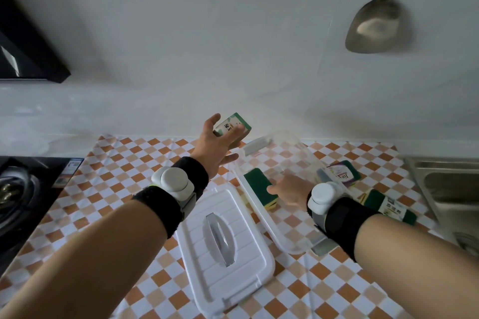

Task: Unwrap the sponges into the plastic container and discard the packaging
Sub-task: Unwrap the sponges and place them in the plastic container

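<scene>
Nearest me the white lid (228,248) of the plastic container (261,204) lies flat on the checkered surface (108,184), handle up, just left of the container itself, so the box is already open. Inside the clear container sits one bare sponge (260,185), green side up with a yellow edge showing, which I judge to be the first one done. My right hand (290,189) reaches down into the container, fingers resting against that sponge; from here I cannot tell whether it is gripping or only pushing it into place. To the right, outside the container, two more sponges are in their wrappers: one (388,206) lies near my right forearm and another (342,173) lies just beyond the container wall, so at least those are left to unwrap. Farther out, my left hand (220,142) is stretched forward and raised above the surface, fingers closed around a wrapped sponge (234,128) with its printed label facing me, held near the container's far end. I see no loose packaging and no bin anywhere in view, so I cannot say where the discarding stands. I judge the job barely under way, with three wrapped sponges to go
</scene>
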The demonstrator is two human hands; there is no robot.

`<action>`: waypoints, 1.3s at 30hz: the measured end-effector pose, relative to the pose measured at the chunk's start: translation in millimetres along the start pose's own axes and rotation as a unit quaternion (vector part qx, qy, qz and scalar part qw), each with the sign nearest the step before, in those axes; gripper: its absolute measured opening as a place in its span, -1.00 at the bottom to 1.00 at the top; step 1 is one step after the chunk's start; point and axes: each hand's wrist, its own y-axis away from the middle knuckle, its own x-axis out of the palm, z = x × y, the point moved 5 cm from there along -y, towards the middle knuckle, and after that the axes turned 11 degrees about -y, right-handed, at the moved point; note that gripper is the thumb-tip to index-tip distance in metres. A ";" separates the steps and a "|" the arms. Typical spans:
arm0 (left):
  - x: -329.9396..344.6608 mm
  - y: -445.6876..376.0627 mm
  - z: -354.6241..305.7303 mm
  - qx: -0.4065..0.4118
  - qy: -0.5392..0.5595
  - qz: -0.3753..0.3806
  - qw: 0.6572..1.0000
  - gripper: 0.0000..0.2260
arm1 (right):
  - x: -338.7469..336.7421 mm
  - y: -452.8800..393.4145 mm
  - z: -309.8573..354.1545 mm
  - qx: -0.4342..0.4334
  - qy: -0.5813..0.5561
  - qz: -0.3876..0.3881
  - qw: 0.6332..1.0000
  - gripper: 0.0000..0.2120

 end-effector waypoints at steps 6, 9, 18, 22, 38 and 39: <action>21.3 11.3 -6.1 0.012 -0.018 0.030 0.999 -0.25 | -45.0 37.1 25.6 -0.035 -0.083 -0.087 0.992 -0.55; 41.3 24.6 -9.8 0.015 -0.029 0.055 0.998 -0.23 | -72.9 67.9 35.3 -0.088 -0.127 -0.171 0.973 -0.50; 136.5 66.0 -14.0 -0.006 -0.085 0.180 0.980 -0.39 | -116.1 140.9 9.7 -0.178 -0.101 -0.370 0.906 -0.77; 196.5 84.1 -14.2 -0.017 -0.146 0.223 0.964 -0.36 | -141.8 175.7 -49.8 -0.115 -0.115 -0.433 0.887 -0.84; 343.7 85.2 19.7 -0.025 -0.261 0.215 0.941 -0.66 | -138.7 223.1 -246.3 0.096 0.053 -0.247 0.963 -0.81; 349.0 85.8 22.5 -0.022 -0.266 0.214 0.939 -0.68 | -134.1 220.6 -256.0 0.103 0.057 -0.237 0.964 -0.75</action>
